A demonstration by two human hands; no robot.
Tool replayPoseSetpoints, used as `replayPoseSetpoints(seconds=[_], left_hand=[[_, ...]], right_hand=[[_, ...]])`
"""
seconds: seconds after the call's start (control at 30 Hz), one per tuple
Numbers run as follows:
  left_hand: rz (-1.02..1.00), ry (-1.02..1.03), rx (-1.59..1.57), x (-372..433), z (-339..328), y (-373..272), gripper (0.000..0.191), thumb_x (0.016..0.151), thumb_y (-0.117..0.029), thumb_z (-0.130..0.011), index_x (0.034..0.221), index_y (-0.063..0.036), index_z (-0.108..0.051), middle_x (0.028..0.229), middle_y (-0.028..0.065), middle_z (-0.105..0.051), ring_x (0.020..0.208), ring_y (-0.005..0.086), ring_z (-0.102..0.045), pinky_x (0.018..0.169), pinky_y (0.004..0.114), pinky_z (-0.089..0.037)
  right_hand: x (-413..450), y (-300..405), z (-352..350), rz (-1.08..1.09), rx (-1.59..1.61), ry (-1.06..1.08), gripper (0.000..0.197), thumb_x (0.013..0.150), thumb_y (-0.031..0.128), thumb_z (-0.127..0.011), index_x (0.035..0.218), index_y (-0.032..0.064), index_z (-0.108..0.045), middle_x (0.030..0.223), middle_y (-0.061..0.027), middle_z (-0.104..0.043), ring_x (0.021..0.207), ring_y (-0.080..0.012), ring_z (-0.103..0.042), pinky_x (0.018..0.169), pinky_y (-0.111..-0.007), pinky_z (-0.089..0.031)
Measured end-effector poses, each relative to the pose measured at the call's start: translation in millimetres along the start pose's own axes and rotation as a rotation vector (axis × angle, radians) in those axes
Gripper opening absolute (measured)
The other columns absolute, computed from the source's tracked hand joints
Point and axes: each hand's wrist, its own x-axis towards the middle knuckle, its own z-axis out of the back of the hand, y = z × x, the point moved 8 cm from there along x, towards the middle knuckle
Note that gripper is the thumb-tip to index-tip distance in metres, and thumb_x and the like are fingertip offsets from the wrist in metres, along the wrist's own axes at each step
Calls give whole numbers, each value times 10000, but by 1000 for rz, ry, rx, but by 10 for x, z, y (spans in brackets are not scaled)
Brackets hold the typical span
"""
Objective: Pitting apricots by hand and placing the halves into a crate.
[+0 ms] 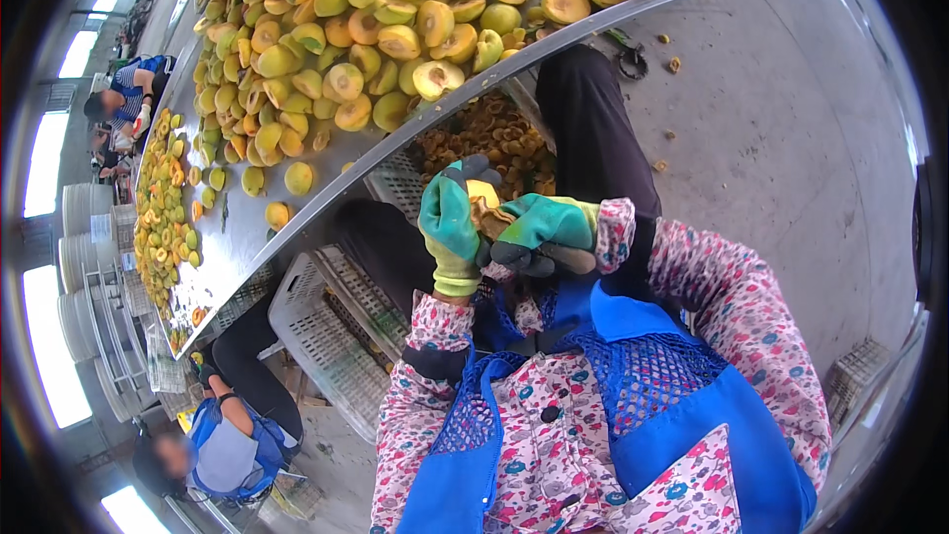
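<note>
In the head view, my left hand (449,226), in a green work glove with dark fingertips, holds a yellow piece of stone fruit (483,193) upright at chest height. My right hand (552,231), gloved alike, is close beside it with fingers curled. Between the hands is a brown, curved piece (491,220); whether it is part of the fruit, a pit or a tool is unclear. A brownish rounded end (572,259) shows under the right fingers, too hidden to name. Below the hands, a plastic crate (397,185) contains many brown pits or scraps (489,141).
A metal-rimmed table (445,110) bears piled yellow-green fruit halves (356,37). Another perforated crate (326,341) stands at the left by my knee. Two co-workers (237,452) sit along the table's left side. Fruit scraps (673,64) lie on the concrete floor (741,126).
</note>
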Motion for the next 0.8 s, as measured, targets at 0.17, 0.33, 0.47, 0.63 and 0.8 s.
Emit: replayPoseSetpoints(seconds=[0.17, 0.33, 0.47, 0.63, 0.8], left_hand=[[140, -227, -65, -11, 165, 234, 239, 892, -146, -461, 954, 32, -608, 823, 75, -645, 719, 143, -603, 649, 261, -482], [388, -406, -209, -171, 544, 721, 269, 897, -214, -481, 993, 8, -599, 862, 69, -610, 731, 157, -591, 634, 265, -490], [380, -416, -466, -357, 837, 1077, 378, 944, -288, -435, 1104, 36, -545, 1010, 109, -600, 839, 183, -613, 741, 274, -509], [416, -387, -489, -337, 1375, 724, 494, 971, -379, -333, 1116, 47, -537, 939, 134, -637, 848, 171, -600, 745, 263, -486], [379, -342, 665, -895, 2367, 1029, 277, 876, -213, -456, 987, -9, -607, 841, 166, -632, 729, 284, -602, 700, 347, -480]], right_hand=[[86, -147, -49, -70, 77, -244, 147, 779, 171, -620, 824, 38, -573, 671, -29, -513, 540, -102, -480, 475, -234, -376], [29, 80, -227, 71, 252, -145, 378, 777, 191, -652, 1067, -26, -545, 699, -21, -527, 550, -103, -491, 471, -238, -402], [196, 88, 144, -460, -661, -432, 325, 766, 109, -592, 1060, -16, -535, 891, -28, -579, 794, -82, -535, 634, -236, -448], [403, -65, 95, -75, -282, -370, 202, 737, 131, -568, 909, 27, -539, 722, -27, -571, 570, -129, -550, 504, -286, -452], [334, -504, 415, -81, -377, -341, 121, 764, 72, -520, 857, -2, -541, 743, -64, -577, 675, -161, -574, 562, -320, -463]])
